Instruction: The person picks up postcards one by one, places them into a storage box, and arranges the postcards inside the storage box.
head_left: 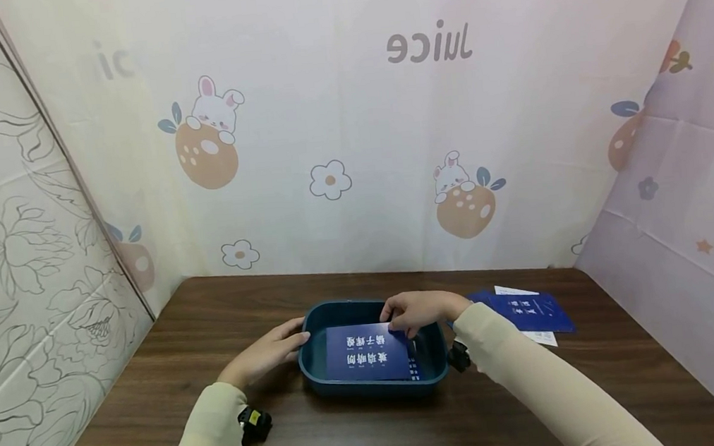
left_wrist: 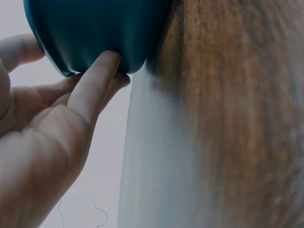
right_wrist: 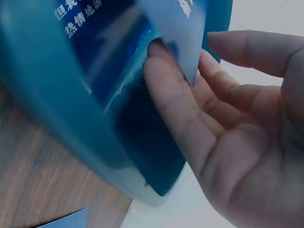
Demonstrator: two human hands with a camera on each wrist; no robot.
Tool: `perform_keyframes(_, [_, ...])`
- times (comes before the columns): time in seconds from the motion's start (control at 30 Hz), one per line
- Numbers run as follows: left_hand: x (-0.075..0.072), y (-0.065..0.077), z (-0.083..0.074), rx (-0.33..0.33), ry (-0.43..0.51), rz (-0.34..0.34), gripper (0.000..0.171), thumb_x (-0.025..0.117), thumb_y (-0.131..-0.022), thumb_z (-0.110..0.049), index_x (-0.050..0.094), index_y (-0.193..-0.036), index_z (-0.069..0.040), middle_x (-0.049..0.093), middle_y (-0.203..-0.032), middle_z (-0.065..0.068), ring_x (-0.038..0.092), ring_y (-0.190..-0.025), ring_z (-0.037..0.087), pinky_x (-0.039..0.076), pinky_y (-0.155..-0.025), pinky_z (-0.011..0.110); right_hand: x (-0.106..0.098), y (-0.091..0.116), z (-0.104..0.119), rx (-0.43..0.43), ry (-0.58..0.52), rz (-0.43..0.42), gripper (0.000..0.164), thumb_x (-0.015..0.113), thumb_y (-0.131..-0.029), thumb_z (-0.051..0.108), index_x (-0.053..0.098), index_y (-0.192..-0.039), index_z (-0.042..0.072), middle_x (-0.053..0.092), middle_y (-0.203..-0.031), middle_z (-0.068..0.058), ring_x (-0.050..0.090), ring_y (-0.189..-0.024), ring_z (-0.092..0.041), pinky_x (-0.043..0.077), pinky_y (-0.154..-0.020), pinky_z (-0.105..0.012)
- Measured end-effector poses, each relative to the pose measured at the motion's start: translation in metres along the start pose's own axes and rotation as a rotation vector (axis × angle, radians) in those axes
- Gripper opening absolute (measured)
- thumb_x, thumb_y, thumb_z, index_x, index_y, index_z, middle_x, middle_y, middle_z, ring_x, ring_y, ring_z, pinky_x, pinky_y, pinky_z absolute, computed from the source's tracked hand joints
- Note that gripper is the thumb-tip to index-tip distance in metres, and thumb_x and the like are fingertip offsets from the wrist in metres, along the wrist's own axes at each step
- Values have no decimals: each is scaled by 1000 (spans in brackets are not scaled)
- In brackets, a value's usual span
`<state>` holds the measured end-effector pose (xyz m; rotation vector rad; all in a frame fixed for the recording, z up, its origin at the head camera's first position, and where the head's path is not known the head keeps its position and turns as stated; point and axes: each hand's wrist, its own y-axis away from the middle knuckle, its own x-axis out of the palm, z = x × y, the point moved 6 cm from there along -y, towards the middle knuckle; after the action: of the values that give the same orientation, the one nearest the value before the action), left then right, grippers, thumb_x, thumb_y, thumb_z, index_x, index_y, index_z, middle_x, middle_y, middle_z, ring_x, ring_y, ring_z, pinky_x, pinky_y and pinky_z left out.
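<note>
A dark teal plastic bin [head_left: 378, 389] stands on the table in the head view. My left hand [head_left: 272, 351] holds its left side, thumb at the rim, and in the left wrist view the fingers press the outer wall. Inside the bin lies a blue card [head_left: 368, 353] with white Chinese characters, upside down from here. My right hand [head_left: 418, 310] reaches over the bin's right side and pinches this card's far right corner between its fingers. Another dark blue card [right_wrist: 95, 52] with white characters lies beneath it, partly covered.
To the right of the bin, several blue and white cards [head_left: 533, 312] lie overlapping on the brown wooden table [head_left: 212, 317]. A patterned curtain [head_left: 336, 126] rises behind the table's far edge, with more hanging cloth at both sides.
</note>
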<state>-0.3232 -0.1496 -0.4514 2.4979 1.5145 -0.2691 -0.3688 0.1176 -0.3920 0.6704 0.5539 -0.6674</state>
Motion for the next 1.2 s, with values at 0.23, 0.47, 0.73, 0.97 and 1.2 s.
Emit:
perform_keyframes(0.23, [1, 0, 0, 6, 4, 1, 62, 53, -105, -35, 33, -155, -5, 36, -156, 20, 44, -137, 38, 38, -109, 54, 1, 2, -3, 50, 95, 8, 25, 59, -101, 10, 63, -124, 2, 64, -107, -7, 65, -90, -23, 57, -84, -41])
perform_keyframes(0.47, [1, 0, 0, 6, 2, 5, 64, 53, -105, -38, 33, -155, -5, 36, -156, 20, 44, -137, 39, 38, -109, 54, 1, 7, -7, 108, 160, 57, 39, 56, -104, 26, 60, -136, 4, 66, -122, -10, 66, -106, -26, 54, -93, -47])
perform_keyframes(0.73, [1, 0, 0, 0, 1, 4, 62, 52, -105, -37, 33, -155, -5, 37, -156, 19, 44, -137, 38, 38, -109, 54, -8, 15, -8, 52, 160, 52, 45, 56, -103, 33, 58, -139, 7, 66, -124, -8, 65, -109, -27, 52, -96, -49])
perform_keyframes(0.97, [2, 0, -2, -1, 3, 3, 62, 52, -105, -36, 33, -155, -5, 37, -156, 19, 43, -137, 39, 38, -109, 55, -27, 28, -14, -35, 75, -25, 44, 53, -105, 32, 57, -140, 7, 67, -125, -8, 66, -110, -23, 52, -98, -45])
perform_keyframes(1.2, [1, -2, 1, 41, 4, 26, 62, 51, -106, -34, 31, -156, -3, 35, -156, 20, 42, -138, 38, 40, -109, 51, -48, 48, -26, -72, 37, -84, 45, 51, -106, 32, 54, -142, 5, 64, -130, -12, 65, -113, -25, 49, -100, -50])
